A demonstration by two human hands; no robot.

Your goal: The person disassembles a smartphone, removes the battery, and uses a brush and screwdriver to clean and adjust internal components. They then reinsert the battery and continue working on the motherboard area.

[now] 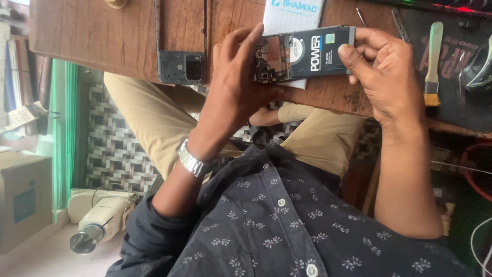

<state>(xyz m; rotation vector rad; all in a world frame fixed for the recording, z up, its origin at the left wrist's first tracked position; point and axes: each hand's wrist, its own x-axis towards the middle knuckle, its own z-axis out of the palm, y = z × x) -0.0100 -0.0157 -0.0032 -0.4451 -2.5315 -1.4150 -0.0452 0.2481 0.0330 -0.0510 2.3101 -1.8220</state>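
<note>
Inventory, largest to smallest, as I see it from the head cam.

1. Bench [92,36] – brown wood, fills the 10–2 o'clock band. Edge runs right under the work; a slip here could drop parts to the floor.
2. Cardboard box [23,202] – tan w/ a teal square label, at 8 o'clock on the floor.
3. Opened phone [287,56] – back off, circuit board bare at its left end; held over the bench edge at 12 o'clock, resting on item 5.
4. Left hand [233,84] – fingers curled loosely over the phone's board end, steadying it. Risk, my judgement: fingertips on the bare board could smudge or snag a connector.
5. White card package [292,13] – blue print, lying under the phone, 12 o'clock.
6. Right hand [384,77] – fingers closed on the phone's right end, thumb pressing the battery.
7. Battery [318,51] – black wrap, white label patch, seated in the phone. Risk: too much thumb force may bend or puncture it.
8. Back cover [180,64] – dark, camera cut-out, at 11 o'clock, overhanging the bench edge; a nudge could tip it off.
9. Brush [433,64] – pale handle, 2 o'clock.
</note>
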